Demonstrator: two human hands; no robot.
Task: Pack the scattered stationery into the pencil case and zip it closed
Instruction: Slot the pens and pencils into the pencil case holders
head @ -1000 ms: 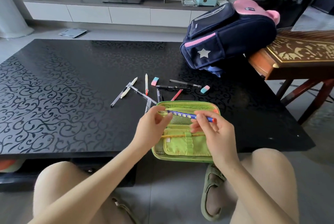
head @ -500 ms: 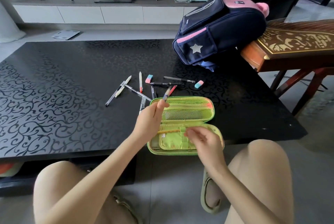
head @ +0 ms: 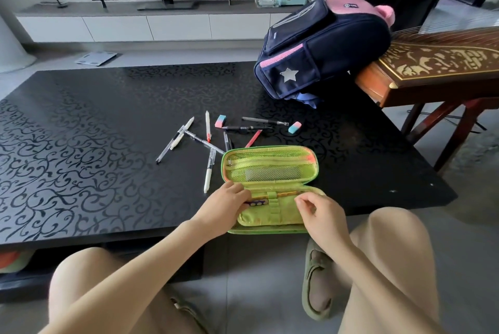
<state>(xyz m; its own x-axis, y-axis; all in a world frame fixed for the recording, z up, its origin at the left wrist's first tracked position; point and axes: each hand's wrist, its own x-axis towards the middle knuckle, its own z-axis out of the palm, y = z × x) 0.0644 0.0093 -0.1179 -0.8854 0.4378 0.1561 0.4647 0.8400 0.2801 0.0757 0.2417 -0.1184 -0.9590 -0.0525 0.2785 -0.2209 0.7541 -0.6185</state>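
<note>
Inside open green pencil case point(head: 270, 171): blue pencil point(head: 256, 202) under loops.

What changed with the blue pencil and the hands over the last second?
The blue pencil went from both hands into the case's elastic loops. The left hand pushes it in; the right hand let go. Pens and erasers on the table stayed put.

The green pencil case point(head: 270, 169) lies open at the table's near edge, its mesh-pocket lid flat toward the table's middle, its near half overhanging the edge. A blue pencil point(head: 256, 202) sits under the elastic loops in the near half. Beyond the lid, pens point(head: 175, 139) lie scattered, some crossing, with two pink-and-blue erasers point(head: 220, 121) among them, toward the table's right side.
</note>
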